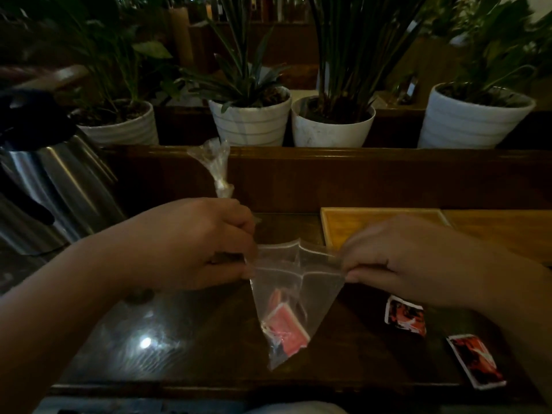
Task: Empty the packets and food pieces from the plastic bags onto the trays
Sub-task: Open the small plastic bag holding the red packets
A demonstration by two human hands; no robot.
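both hands pinch the mouth of a clear plastic bag [294, 297] above the dark table [185, 339]: the left hand [191, 243] grips its left edge, the right hand [418, 258] its right edge. red packets [285, 327] sit in the bag's bottom corner. two more packets [406, 316] lie on the table, right of the bag. a wooden tray [352, 222] lies behind the right hand.

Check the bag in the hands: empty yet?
Not empty. Red packets still sit in the bag's bottom corner, while both hands pull its mouth open.
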